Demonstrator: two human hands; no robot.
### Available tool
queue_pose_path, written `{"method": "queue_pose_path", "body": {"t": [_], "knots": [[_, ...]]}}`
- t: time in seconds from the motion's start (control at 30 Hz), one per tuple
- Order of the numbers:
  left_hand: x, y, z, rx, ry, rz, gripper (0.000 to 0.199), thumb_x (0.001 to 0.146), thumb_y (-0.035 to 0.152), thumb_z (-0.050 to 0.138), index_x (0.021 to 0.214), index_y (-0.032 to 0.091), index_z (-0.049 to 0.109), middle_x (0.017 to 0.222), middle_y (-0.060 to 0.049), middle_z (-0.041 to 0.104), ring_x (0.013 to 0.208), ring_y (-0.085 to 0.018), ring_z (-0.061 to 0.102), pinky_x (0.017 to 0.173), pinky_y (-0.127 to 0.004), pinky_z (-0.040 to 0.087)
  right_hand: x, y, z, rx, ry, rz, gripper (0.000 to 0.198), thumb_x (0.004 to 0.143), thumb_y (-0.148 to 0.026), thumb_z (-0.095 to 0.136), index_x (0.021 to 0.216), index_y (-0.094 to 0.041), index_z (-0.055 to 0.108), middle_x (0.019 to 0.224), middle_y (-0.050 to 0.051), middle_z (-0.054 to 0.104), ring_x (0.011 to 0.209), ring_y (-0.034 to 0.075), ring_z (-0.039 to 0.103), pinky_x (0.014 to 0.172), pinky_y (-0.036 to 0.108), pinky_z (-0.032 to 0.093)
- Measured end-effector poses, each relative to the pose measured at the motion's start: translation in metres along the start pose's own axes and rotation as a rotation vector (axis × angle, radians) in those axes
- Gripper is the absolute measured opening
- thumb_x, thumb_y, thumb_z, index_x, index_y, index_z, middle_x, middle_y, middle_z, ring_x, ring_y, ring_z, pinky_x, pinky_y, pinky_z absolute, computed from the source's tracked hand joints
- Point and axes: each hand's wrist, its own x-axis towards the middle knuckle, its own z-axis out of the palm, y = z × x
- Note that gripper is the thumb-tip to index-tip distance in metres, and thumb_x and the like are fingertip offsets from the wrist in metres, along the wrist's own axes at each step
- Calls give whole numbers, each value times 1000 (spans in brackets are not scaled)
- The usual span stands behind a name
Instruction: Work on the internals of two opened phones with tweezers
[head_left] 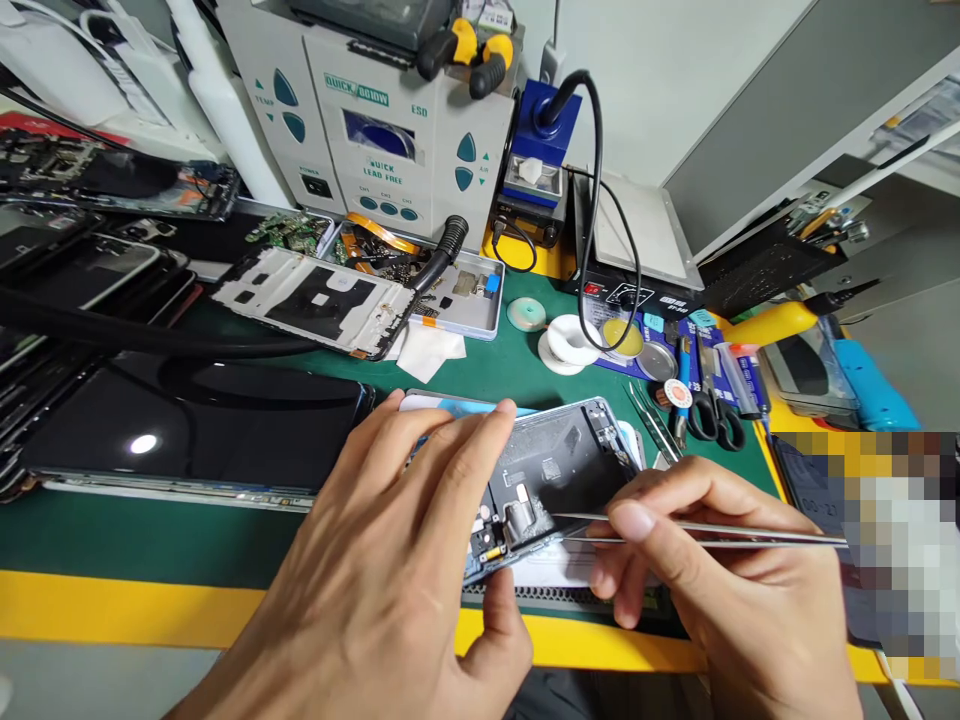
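An opened phone frame [566, 455], dark inside with small parts at its lower left, is tilted above the green mat. My left hand [397, 540] grips it, fingers across the far edge and thumb under the near edge. Between the thumb and fingers of my right hand [697, 560] is a pair of metal tweezers [750, 535]. Their tips reach the near edge of the frame; whether they pinch anything there is too small to tell. Beneath the frame lies a light flat object [536, 570], mostly hidden.
A grey rework station [375, 110] stands at the back, its black hose [172, 335] running left. Left lies a dark phone screen [202, 430]. On the right are scissors [716, 420], spare tweezers [651, 415], a solder spool [570, 345] and a yellow-handled tool [772, 325].
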Motion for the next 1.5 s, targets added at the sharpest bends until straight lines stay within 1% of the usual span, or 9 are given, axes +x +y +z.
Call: {"method": "queue_pose_path", "body": {"t": [0.2,0.33,0.5,0.63,0.7,0.83,1.1,1.27,1.5], "knots": [[-3,-5,-7,-23,-51,17,80,75,18,55,152,21,33,144,-7,45,139,-23,38,115,-37,35,1,3,-3,-1,-24,-54,19,85,-31,79,71,-21,71,55,2,73,41,13,65,41,17,55],[-2,-5,-7,-11,-41,20,79,76,18,56,151,23,33,144,-6,45,138,-22,39,113,-36,37,0,2,-2,5,-12,-64,19,84,-32,80,71,-21,71,55,1,73,40,13,65,40,18,55],[-3,-5,-6,12,-42,33,79,76,19,55,152,19,32,147,-6,45,141,-23,36,118,-38,34,-1,0,0,-35,12,-47,21,83,-33,80,69,-21,70,53,1,72,40,14,64,40,19,54],[-4,-4,-4,11,-39,11,78,77,20,55,151,22,34,145,-7,45,139,-24,38,113,-39,39,-4,-3,4,-155,3,-78,22,83,-36,80,68,-22,70,54,1,72,43,15,67,42,20,55],[-3,-4,-4,3,-31,-15,78,76,19,56,151,23,33,145,-8,45,138,-24,39,111,-39,41,-6,-5,7,-227,-21,-135,22,82,-34,80,66,-22,71,54,1,72,42,16,67,41,20,55],[-2,-4,-4,4,-44,8,77,77,20,54,151,21,33,146,-8,45,140,-24,38,114,-40,39,-5,-10,15,-305,-71,-215,19,82,-30,79,66,-22,71,54,0,71,41,15,65,40,20,53],[-4,-5,-8,-9,-54,5,74,78,19,55,150,21,34,143,-10,47,137,-26,42,112,-41,41,-4,-8,16,-270,-58,-194,22,82,-34,80,66,-22,71,54,1,71,41,16,65,40,22,53],[-3,-6,-7,-16,-40,5,74,79,19,53,150,22,33,144,-9,46,137,-25,41,111,-38,38,-2,-7,15,-253,-118,-122,22,82,-35,79,67,-22,71,55,2,71,44,17,65,41,22,53],[-2,-7,-8,-40,-60,9,73,80,18,53,150,22,33,142,-9,46,136,-24,42,111,-38,38,1,-6,18,-260,-103,-155,21,80,-34,81,66,-21,73,54,3,71,42,17,64,39,22,52]]}}
